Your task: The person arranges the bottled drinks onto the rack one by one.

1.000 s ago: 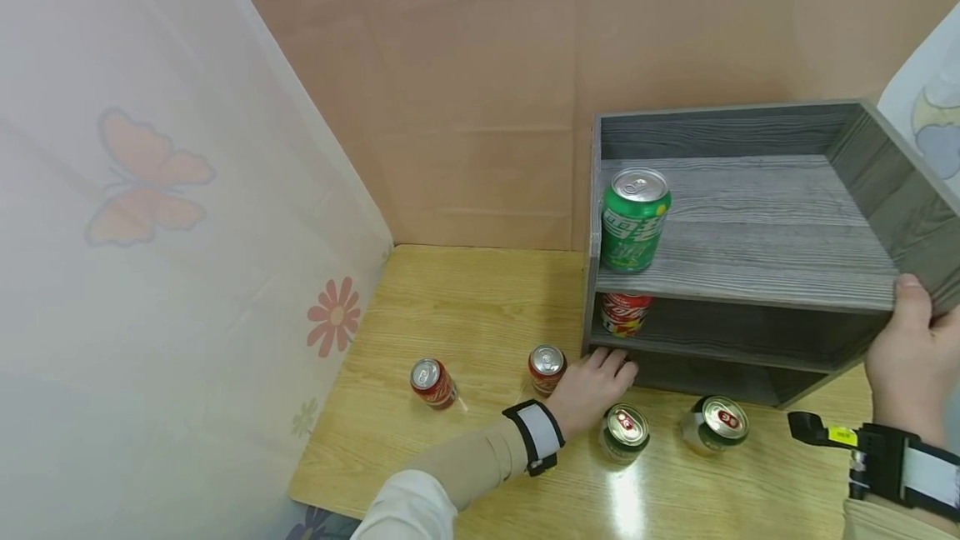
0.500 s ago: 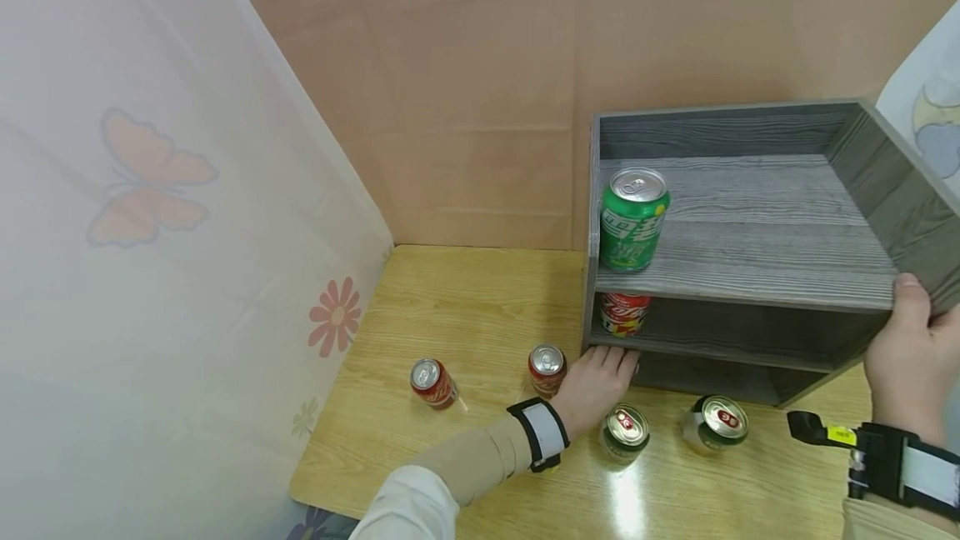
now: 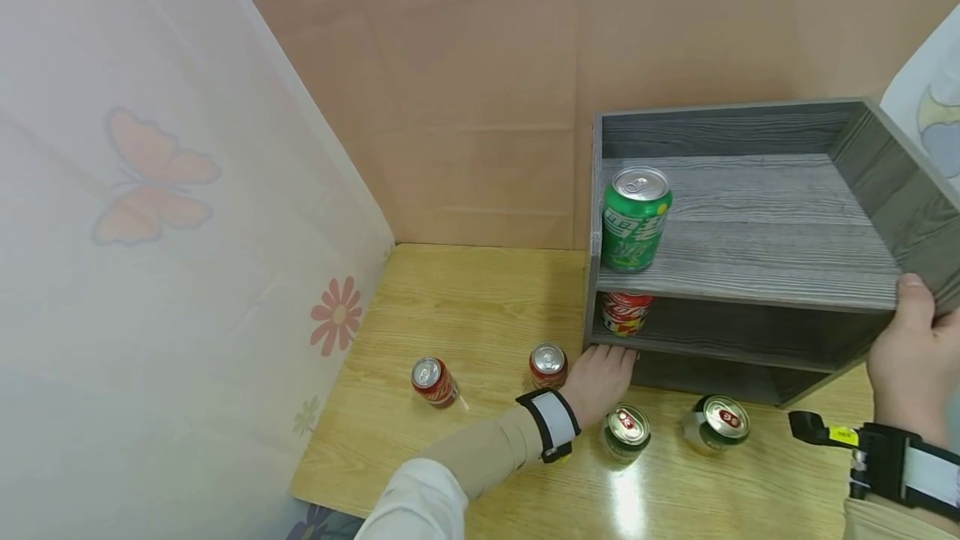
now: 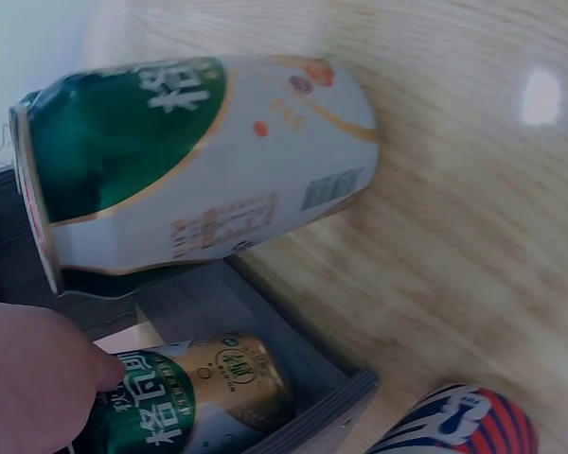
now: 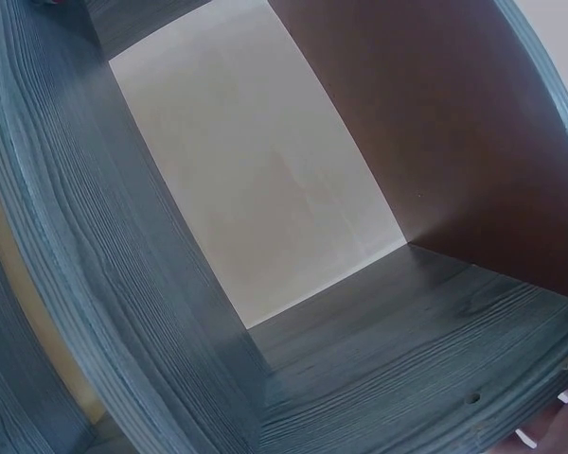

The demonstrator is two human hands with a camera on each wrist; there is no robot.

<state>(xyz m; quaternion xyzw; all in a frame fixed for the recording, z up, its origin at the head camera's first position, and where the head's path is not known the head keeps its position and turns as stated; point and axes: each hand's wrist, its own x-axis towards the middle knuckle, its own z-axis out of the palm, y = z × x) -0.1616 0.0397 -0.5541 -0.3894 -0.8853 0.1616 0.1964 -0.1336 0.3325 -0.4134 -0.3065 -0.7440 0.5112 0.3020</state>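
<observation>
In the head view, a grey wood-grain shelf unit (image 3: 750, 215) stands at the right. My left hand (image 3: 597, 382) reaches into its lowest compartment at the left corner. There, in the left wrist view, it holds an upright green-and-gold drink can (image 4: 232, 378), thumb against the green label; the far side of the grip is hidden. My right hand (image 3: 911, 357) grips the front edge of the right side panel, thumb on the inner side. A green soda can (image 3: 636, 223) stands on the top level at the left, and a red can (image 3: 626, 313) on the middle level below it.
Two green-and-white cans (image 3: 626, 432) (image 3: 716, 425) stand on the wooden table (image 3: 480, 298) before the shelf. Left of it are a red can (image 3: 548, 363) beside my left hand and another red can (image 3: 434, 382) farther left. A patterned curtain hangs left.
My left hand and forearm have shifted slightly right and forward, deeper into the lowest compartment. My right hand keeps its grip, and the other cans stay where they were.
</observation>
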